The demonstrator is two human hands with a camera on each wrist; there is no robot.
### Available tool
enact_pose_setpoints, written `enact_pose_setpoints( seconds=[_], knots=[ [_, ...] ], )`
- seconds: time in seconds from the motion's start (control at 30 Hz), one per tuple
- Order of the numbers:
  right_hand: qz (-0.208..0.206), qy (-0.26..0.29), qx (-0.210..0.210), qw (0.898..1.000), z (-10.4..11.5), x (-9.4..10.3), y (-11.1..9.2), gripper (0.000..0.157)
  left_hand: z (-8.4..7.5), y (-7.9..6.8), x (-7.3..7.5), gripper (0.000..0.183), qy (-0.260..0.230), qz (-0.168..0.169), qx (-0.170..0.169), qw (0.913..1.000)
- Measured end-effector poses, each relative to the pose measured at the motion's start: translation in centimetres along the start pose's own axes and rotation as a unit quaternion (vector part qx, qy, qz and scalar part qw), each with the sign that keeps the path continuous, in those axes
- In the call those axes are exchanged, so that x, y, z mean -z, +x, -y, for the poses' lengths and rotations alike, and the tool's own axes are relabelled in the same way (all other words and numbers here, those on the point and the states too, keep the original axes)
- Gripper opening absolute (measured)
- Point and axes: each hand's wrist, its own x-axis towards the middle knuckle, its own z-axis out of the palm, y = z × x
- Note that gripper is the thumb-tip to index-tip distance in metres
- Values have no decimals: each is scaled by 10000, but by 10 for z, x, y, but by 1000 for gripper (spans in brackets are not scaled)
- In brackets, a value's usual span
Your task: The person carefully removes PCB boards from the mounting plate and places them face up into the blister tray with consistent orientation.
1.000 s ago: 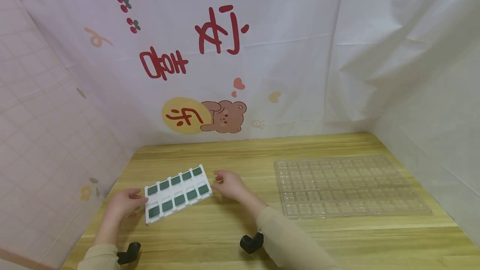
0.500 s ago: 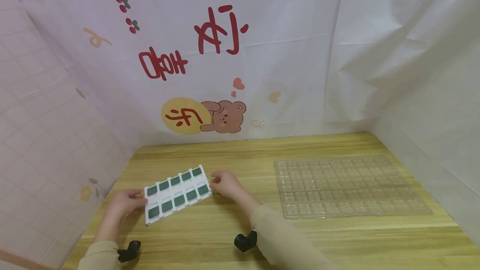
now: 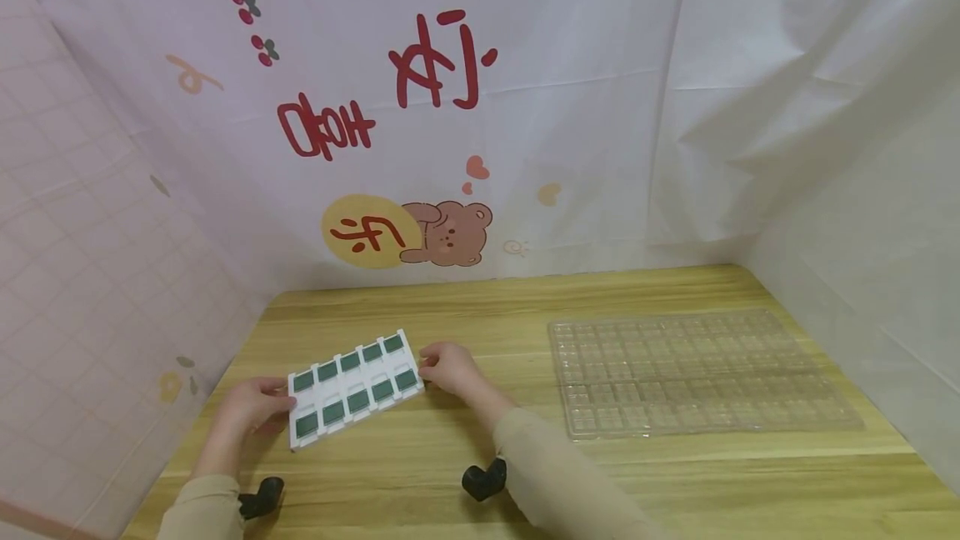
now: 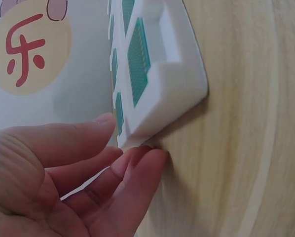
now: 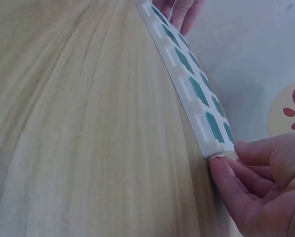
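Note:
A white plastic tray (image 3: 354, 382) lies slanted at the left of the wooden table, with two rows of green rectangular pieces (image 3: 358, 400) in its slots. At its left end my left hand (image 3: 246, 408) holds the short edge; in the left wrist view the thumb (image 4: 95, 132) is at the upper side and curled fingers (image 4: 137, 182) are below. My right hand (image 3: 452, 368) pinches the right end, its thumb (image 5: 256, 150) over the corner and fingertips (image 5: 221, 170) under it. Whether the tray is slightly raised cannot be told. The fingertips beneath it are partly hidden.
A clear plastic tray (image 3: 675, 375) with many small compartments lies on the right side of the table (image 3: 420, 482). White printed cloth (image 3: 585, 132) hangs behind and at both sides. A black camera mount (image 3: 486, 480) sticks out from each wrist.
My right hand has moved slightly left, closing the small gap to the tray's right end, and now pinches it. The left hand and the tray have hardly moved.

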Motion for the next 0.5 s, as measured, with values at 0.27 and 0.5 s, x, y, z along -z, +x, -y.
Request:
enact_pose_setpoints(
  seconds=[0.27,0.5],
  knots=[
    [-117,-287,76,9995,-1,-2,2,30,0,2,-2,57,-39,18,35,10000],
    [-188,-358,33,9992,-1,-4,2,29,4,5,-3,59,-161,-39,73,9998]
  ],
)
